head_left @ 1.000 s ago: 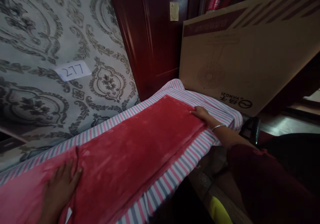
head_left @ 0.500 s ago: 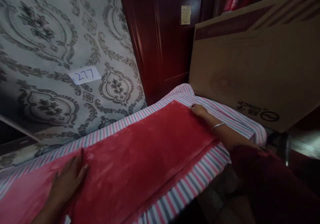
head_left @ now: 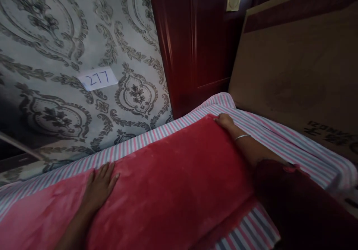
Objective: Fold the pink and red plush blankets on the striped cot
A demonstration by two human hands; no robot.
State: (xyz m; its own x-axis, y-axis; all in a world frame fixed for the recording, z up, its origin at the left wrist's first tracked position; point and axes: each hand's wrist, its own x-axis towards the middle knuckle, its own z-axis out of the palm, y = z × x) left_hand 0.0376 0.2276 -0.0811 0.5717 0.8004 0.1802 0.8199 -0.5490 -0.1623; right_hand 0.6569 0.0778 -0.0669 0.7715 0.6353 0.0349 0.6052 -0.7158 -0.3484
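Note:
A red plush blanket (head_left: 173, 183) lies folded lengthwise on a pink, grey and white striped sheet (head_left: 268, 130). My left hand (head_left: 100, 184) rests flat on the blanket's far edge at the left, fingers spread. My right hand (head_left: 223, 121) reaches out to the blanket's far right corner, fingers curled down onto the cloth; whether they pinch it is hidden. A thin silver bangle (head_left: 242, 136) sits on that wrist, and a dark red sleeve (head_left: 293, 198) covers the arm.
Patterned grey wallpaper (head_left: 56, 37) with a white label reading 277 (head_left: 97, 78) rises behind the sheet. A dark red wooden door (head_left: 201, 41) stands beyond. A large cardboard box (head_left: 302, 67) leans at the right, against the sheet's far side.
The view has shifted right and closer. My left hand slid forward along the blanket toward its far edge. My right hand stays at the far corner.

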